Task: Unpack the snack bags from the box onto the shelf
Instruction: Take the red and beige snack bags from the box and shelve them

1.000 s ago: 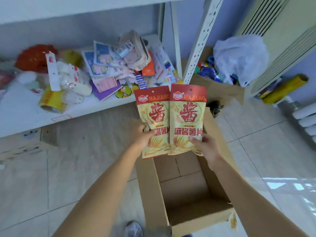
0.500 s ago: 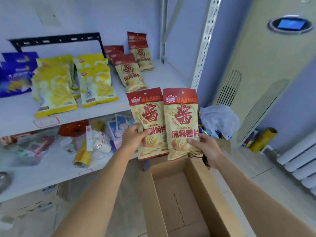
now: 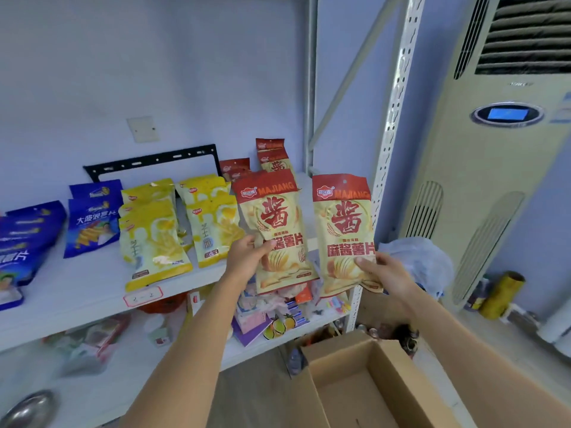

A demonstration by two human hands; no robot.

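Head view: two glossy flat pouches with red tops and cream bodies, upright, held apart side by side in front of the shelf edge. Left hand (image 3: 247,261) grips the left snack bag (image 3: 273,230) at its lower left, thumb across the front, fingers curled behind. Right hand (image 3: 384,271) pinches the right snack bag (image 3: 344,233) at its lower right corner, thumb on the front.

White flat shelf (image 3: 92,288) runs from 9 to 12 o'clock of the hands. Matching red-top pouches (image 3: 272,156) lean at the back at 12 o'clock, maybe four, overlap makes the count unsure. Yellow pouches (image 3: 154,239) in two stacks at 10 o'clock, shiny film. Blue pouches (image 3: 89,220) at 9 o'clock, several.

Brown corrugated cardboard box (image 3: 370,384) open at 5 o'clock, floor of it bare where visible. Lower shelf (image 3: 262,344) at 6 o'clock holds mixed small packets. Perforated white metal upright (image 3: 392,118) at 1 o'clock. Beige floor-standing air conditioner (image 3: 494,180) at 2 o'clock, with a crinkled white plastic bag (image 3: 423,261) at its foot.
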